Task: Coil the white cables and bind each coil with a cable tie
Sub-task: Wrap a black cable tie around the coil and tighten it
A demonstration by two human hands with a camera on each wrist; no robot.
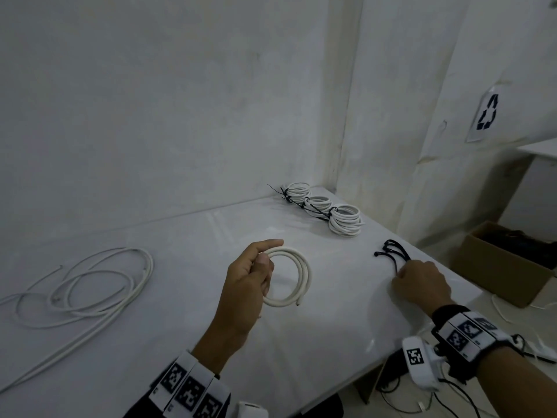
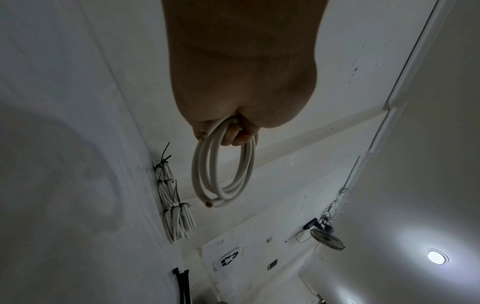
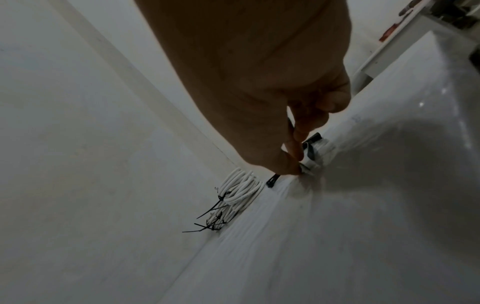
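A fresh coil (image 1: 287, 277) is gripped by the left hand (image 1: 245, 285); loose cable ties (image 1: 391, 251) (at its three o'clock) are being pinched by the nearer right hand (image 1: 420, 282).

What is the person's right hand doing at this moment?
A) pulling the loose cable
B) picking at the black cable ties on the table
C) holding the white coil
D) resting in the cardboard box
B: the right hand pinches at the black cable ties lying on the table, while the left hand holds the white coil.
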